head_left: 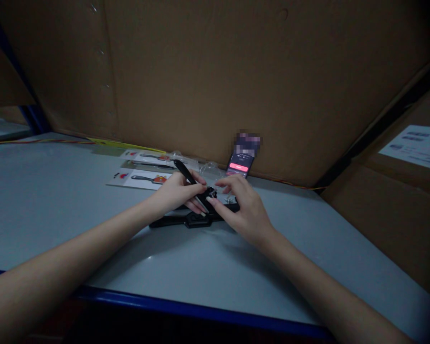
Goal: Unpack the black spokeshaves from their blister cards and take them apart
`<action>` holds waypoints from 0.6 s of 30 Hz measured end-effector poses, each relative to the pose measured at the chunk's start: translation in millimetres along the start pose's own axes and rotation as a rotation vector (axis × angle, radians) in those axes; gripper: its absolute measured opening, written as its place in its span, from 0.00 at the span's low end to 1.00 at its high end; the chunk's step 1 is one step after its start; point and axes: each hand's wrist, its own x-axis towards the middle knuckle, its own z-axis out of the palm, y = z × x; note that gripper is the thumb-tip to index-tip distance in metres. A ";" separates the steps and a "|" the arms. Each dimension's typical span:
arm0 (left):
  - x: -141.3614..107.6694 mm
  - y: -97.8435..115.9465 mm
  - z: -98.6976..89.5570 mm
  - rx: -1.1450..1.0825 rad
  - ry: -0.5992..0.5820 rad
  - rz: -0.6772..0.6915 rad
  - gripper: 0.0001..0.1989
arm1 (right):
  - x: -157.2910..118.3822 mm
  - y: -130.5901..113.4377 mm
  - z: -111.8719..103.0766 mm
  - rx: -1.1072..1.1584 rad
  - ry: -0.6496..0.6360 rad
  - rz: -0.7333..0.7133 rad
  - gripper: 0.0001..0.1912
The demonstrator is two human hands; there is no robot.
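Dim light; brown cardboard wall (pixel 200 71) behind pale, blue-edged table (pixel 57 191).

Black tool (pixel 198 221) partly hidden; phone (pixel 239 165) partly blurred.

Dim light is lying over everything, the cardboard wall (pixel 186 71) showing murky brown, the tabletop (pixel 186 267) muted grey. The phone screen (pixel 240 165) is glowing pink, pixelation masking its top. A soft shadow is spreading below the right hand (pixel 247 205); the white label's (pixel 415 145) print is blurring; the upper right corner is sitting nearly black.
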 end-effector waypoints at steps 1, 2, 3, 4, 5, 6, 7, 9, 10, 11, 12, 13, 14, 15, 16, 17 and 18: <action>0.4 -0.4 -0.2 0.000 -0.003 0.003 0.09 | 0.2 0.0 0.4 -0.032 -0.008 0.016 0.09; 1.0 -1.3 -0.5 0.000 -0.005 0.009 0.09 | 0.5 0.4 0.6 -0.059 -0.021 0.014 0.08; 1.8 -2.4 -0.9 -0.003 -0.006 0.016 0.09 | 0.7 1.0 0.5 -0.077 -0.039 -0.001 0.07; 2.6 -3.7 -1.5 -0.005 -0.006 0.021 0.09 | 0.8 1.8 0.2 -0.088 -0.055 -0.026 0.07; 3.4 -5.0 -2.1 -0.008 -0.006 0.023 0.09 | 0.9 2.6 -0.3 -0.097 -0.072 -0.055 0.08; 4.0 -6.1 -2.7 -0.009 -0.007 0.024 0.10 | 0.9 3.2 -1.0 -0.106 -0.089 -0.085 0.11; 4.4 -7.1 -3.2 -0.009 -0.009 0.025 0.10 | 0.8 3.6 -1.7 -0.113 -0.105 -0.110 0.14; 4.6 -8.0 -4.1 -0.007 -0.019 0.023 0.10 | 0.7 3.5 -2.8 -0.102 -0.102 -0.130 0.19; 4.4 -7.9 -4.4 -0.010 -0.024 0.023 0.10 | 0.6 3.0 -3.1 -0.083 -0.084 -0.126 0.20; 4.1 -7.5 -4.5 -0.015 -0.025 0.025 0.10 | 0.6 2.2 -3.3 -0.059 -0.059 -0.110 0.20; 3.7 -6.9 -4.4 -0.020 -0.024 0.026 0.10 | 0.6 1.3 -3.3 -0.035 -0.030 -0.085 0.19; 3.3 -6.0 -4.1 -0.022 -0.021 0.025 0.09 | 0.6 0.3 -3.1 -0.020 -0.008 -0.052 0.18; 2.9 -5.1 -3.7 -0.018 -0.016 0.024 0.09 | 0.7 -0.5 -2.7 -0.019 0.000 -0.015 0.15; 2.6 -4.2 -3.2 -0.009 -0.009 0.021 0.09 | 0.7 -1.2 -2.3 -0.031 -0.005 0.023 0.12; 2.4 -3.3 -2.6 0.002 -0.003 0.018 0.08 | 0.8 -1.7 -1.7 -0.049 -0.017 0.055 0.10; 2.2 -2.7 -1.9 0.010 0.001 0.014 0.08 | 0.8 -2.0 -1.0 -0.069 -0.032 0.074 0.08; 2.2 -2.3 -1.3 0.013 0.005 0.013 0.08 | 0.9 -2.2 -0.4 -0.086 -0.046 0.078 0.07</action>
